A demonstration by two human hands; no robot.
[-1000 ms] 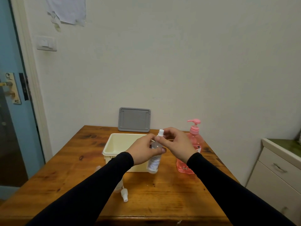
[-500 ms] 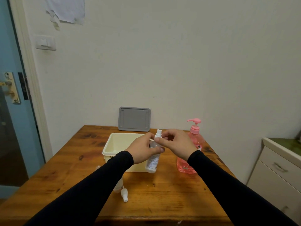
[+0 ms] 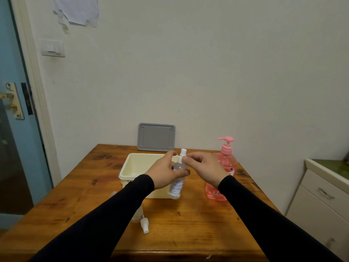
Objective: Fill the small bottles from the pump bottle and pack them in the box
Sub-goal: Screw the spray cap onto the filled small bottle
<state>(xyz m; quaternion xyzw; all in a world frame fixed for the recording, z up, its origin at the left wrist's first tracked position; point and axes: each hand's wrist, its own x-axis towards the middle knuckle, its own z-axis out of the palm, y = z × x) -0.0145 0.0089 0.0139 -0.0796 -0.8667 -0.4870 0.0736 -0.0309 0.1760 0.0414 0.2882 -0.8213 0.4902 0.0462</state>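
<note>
The left hand gripped 1 small spray bottle above the table, before the cream box; the right hand pinched its white cap. Likely capping or uncapping; next needs twisting.

Two hands show: the left hand and the right hand. One small bottle stands between them, and a second small bottle is partly hidden behind the left sleeve. One loose white cap lies near. One pink pump bottle stands right. One cream box sits far left of it, one grey lid behind. One wooden counter carries them all.
</note>
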